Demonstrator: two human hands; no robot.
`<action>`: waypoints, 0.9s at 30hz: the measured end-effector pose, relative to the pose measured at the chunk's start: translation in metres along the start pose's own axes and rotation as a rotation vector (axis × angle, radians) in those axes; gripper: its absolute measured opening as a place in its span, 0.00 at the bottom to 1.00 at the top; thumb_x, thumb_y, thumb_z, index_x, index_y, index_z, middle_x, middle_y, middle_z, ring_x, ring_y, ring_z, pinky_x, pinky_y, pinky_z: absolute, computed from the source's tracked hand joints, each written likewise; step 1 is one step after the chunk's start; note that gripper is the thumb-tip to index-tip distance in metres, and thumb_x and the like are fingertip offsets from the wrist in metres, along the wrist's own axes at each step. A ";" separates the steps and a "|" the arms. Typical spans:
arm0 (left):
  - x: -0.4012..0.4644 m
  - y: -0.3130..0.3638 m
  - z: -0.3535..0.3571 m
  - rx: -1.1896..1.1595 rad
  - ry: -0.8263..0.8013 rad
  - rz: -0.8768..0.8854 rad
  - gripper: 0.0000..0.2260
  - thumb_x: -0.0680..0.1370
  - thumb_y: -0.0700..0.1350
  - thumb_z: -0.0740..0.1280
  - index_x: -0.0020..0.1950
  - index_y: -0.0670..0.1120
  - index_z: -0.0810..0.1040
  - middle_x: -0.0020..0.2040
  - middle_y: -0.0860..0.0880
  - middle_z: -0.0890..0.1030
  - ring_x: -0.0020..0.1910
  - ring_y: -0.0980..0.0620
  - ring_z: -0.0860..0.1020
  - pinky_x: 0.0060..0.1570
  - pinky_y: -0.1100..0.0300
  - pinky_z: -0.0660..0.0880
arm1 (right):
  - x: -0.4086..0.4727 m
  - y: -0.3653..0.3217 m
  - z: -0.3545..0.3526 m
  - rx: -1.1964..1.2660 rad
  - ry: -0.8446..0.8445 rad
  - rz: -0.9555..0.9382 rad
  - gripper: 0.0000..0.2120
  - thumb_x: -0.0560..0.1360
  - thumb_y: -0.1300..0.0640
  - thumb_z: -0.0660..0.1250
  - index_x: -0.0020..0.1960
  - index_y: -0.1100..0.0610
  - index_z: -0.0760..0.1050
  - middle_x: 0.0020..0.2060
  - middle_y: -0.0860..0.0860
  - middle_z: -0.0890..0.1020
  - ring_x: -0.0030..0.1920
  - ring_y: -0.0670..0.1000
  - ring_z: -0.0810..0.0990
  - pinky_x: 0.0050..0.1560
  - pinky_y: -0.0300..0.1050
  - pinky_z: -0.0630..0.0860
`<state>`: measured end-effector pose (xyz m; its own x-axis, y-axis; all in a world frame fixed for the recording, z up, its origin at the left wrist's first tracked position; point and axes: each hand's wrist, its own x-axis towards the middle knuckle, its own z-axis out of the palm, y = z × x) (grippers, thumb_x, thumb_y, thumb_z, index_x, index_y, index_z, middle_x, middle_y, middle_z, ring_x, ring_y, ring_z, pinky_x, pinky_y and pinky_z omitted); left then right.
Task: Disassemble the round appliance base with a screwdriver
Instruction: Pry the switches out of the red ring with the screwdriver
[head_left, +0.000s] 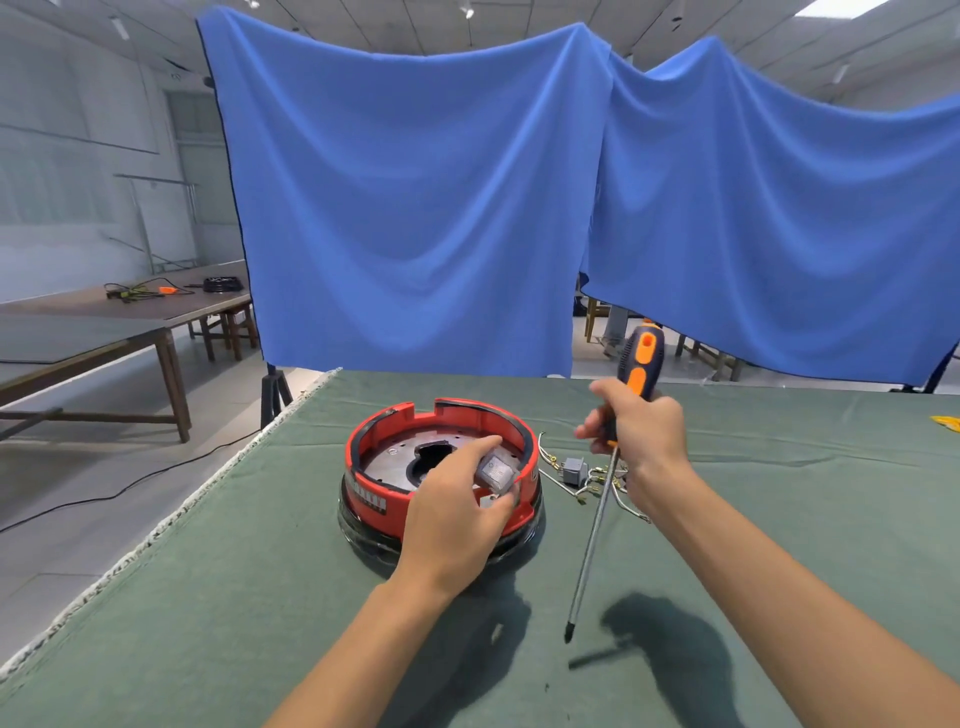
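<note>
Green cloth (208, 597) bears one red base (441, 457); left hand (457, 514) pinches one switch (496, 472), right hand (639, 426) grips one screwdriver (608, 478).

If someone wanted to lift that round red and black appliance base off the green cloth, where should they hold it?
Probably by the round red and black appliance base's outer wall, both sides, coming from above: the rim is open, and the left hand covers its near edge.
</note>
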<state>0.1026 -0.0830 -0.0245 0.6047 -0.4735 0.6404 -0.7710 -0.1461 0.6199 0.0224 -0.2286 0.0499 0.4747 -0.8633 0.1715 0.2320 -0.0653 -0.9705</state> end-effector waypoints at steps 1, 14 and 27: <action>-0.001 0.000 0.000 -0.006 0.007 -0.006 0.21 0.72 0.43 0.72 0.64 0.47 0.74 0.54 0.56 0.79 0.55 0.56 0.76 0.54 0.65 0.70 | -0.002 -0.005 0.002 -0.022 -0.075 -0.016 0.09 0.73 0.62 0.67 0.36 0.60 0.70 0.19 0.49 0.75 0.18 0.48 0.72 0.19 0.35 0.64; -0.007 0.004 0.000 0.149 -0.125 0.101 0.16 0.76 0.55 0.66 0.59 0.47 0.72 0.49 0.50 0.79 0.50 0.48 0.75 0.47 0.56 0.69 | -0.025 0.006 0.004 -0.516 -0.579 0.125 0.17 0.69 0.51 0.75 0.34 0.56 0.69 0.19 0.45 0.69 0.18 0.47 0.61 0.20 0.34 0.56; -0.010 0.002 0.011 0.594 -0.167 0.196 0.15 0.74 0.50 0.65 0.57 0.45 0.76 0.50 0.48 0.80 0.50 0.45 0.76 0.54 0.51 0.72 | 0.045 0.043 -0.054 -0.900 -0.100 0.165 0.10 0.64 0.56 0.73 0.34 0.59 0.73 0.23 0.53 0.73 0.20 0.51 0.67 0.24 0.38 0.63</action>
<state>0.0928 -0.0875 -0.0349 0.4392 -0.6617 0.6077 -0.8722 -0.4762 0.1118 0.0081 -0.2971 0.0072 0.5241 -0.8516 -0.0075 -0.5734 -0.3463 -0.7425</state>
